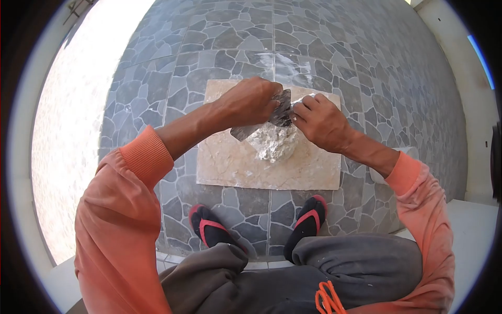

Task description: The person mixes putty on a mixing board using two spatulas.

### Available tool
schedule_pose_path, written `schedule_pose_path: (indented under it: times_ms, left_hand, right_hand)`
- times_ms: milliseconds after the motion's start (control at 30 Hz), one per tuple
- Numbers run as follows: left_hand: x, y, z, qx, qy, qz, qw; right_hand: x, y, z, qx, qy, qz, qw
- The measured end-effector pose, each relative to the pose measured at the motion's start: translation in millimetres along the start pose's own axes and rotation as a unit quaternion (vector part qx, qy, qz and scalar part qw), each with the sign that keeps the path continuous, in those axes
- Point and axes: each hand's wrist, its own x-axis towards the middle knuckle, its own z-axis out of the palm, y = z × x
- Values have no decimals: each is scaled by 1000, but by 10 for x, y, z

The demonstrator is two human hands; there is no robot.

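Observation:
My left hand (257,102) is closed around a flat scraper. One dark, white-streaked plate (283,109) sticks out at its right side, and a grey blade end (241,132) shows below the knuckles. My right hand (323,121) is closed, its bent fingertips right at the plate's right edge; what they pinch is hidden. White paste marks those fingers. Beneath both hands a lumpy white heap of wet plaster-like paste (274,145) sits on a beige slab (230,167), partly covered by the hands and plates.
Grey stone-patterned floor tiles (225,39) surround the slab, with white smears (295,68) beyond its far edge. A white rounded container (410,153) stands partly behind my right forearm. My feet in red-strapped flip-flops (212,225) rest near the slab's front edge.

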Motion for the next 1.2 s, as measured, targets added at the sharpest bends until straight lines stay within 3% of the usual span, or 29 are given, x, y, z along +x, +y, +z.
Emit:
schedule_pose_path:
  times_ms: [167,367,467,533,567,667,800,933,1100,1200]
  left_hand:
    - [53,-139,269,17,3,-21,1000]
    - [-26,-352,84,5,60,-41,997]
    - [-59,-477,-33,-12,82,-60,995]
    - [-63,-516,-83,-23,74,-118,990]
    - [-71,-637,-24,-18,109,-67,992]
    - [-84,-636,-107,5,92,-86,992]
    - [-190,-696,-180,-9,113,-89,990]
    - [-251,-860,-158,-26,120,-114,986]
    - [-212,-737,-181,-15,120,-141,983]
    - [-264,-662,-217,-8,103,-137,985]
  right_hand:
    - [-26,25,-169,0,-21,17,1000]
    - [-164,128,-186,72,-94,101,988]
    - [-156,6,-70,78,-60,107,989]
    - [-106,-131,107,60,-102,72,990]
    - [-107,-200,220,51,-122,55,990]
    - [-275,-404,660,89,-194,-8,977]
    - [-5,-113,172,76,-277,10,958]
    - [100,-101,127,21,-157,42,987]
    - [-120,-246,615,66,-293,-41,953]
    - [112,-62,237,54,-289,22,955]
